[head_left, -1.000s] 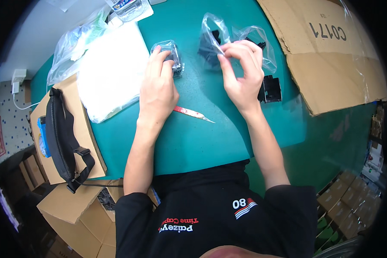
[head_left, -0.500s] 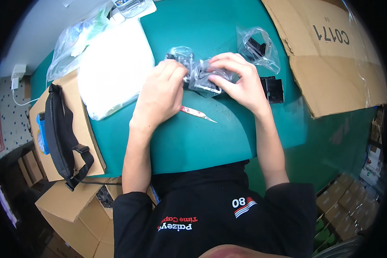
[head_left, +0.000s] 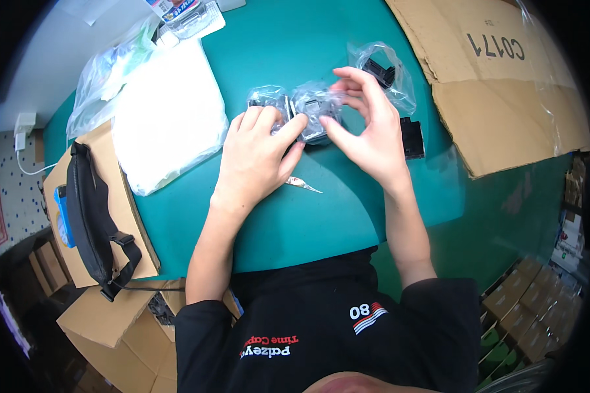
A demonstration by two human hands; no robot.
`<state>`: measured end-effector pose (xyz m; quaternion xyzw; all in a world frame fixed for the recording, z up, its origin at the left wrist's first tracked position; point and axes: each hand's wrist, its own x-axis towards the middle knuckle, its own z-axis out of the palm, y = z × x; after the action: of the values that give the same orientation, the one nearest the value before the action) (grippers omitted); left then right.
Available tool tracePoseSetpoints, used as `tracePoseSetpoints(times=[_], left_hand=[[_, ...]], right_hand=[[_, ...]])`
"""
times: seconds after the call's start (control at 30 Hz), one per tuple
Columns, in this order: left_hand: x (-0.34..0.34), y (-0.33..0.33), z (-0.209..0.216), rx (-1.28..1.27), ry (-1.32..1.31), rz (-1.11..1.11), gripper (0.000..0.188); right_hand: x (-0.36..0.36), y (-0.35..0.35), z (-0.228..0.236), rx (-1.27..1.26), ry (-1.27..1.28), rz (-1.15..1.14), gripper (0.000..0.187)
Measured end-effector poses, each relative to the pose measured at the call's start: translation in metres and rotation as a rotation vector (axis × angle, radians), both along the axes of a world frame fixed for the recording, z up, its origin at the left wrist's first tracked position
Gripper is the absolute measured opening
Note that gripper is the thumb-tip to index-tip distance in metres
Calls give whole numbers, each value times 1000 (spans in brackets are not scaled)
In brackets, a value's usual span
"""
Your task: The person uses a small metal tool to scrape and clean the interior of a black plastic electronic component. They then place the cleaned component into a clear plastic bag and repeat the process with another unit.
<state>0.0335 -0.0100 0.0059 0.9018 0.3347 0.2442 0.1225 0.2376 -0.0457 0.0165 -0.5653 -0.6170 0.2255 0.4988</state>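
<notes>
Two black parts in clear plastic bags lie side by side on the green table. My left hand [head_left: 255, 154] curls its fingers over the left bagged black part [head_left: 266, 97], its thumb and forefinger reaching the edge of the other one. Close to the right bagged black part [head_left: 313, 108] is my right hand [head_left: 373, 131], fingers apart and thumb near the bag's side. Whether that thumb presses on the film is unclear. Below my left palm a thin, pointed, wrapped tool [head_left: 304, 185] lies partly hidden.
Right of my hands are a bare black part [head_left: 412, 139] and an open clear bag [head_left: 400, 88] with a black piece. A cardboard box [head_left: 498, 98] stands far right. At left are a white plastic bag [head_left: 167, 124] and a black strap pouch [head_left: 88, 203] on cardboard.
My right hand's fingers have lifted and spread away from the right bagged part. My left hand has shifted right, its thumb and forefinger now stretched toward that part. The view has shifted slightly.
</notes>
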Motion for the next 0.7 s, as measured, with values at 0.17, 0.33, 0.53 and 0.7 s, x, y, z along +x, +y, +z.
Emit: tracePoseSetpoints(times=[0.17,0.33,0.53,0.7], left_hand=[[6,-3,-3,38,19,39,31],[3,-4,-10,62,34,53,43],[12,-11,2,73,88,98,51],[14,-6,-11,128,72,142,40]], right_hand=[[10,1,5,3,-241,191,50],[8,-1,4,15,-495,246,42],[9,3,-6,-102,-468,270,33],[23,1,15,21,-305,214,30]])
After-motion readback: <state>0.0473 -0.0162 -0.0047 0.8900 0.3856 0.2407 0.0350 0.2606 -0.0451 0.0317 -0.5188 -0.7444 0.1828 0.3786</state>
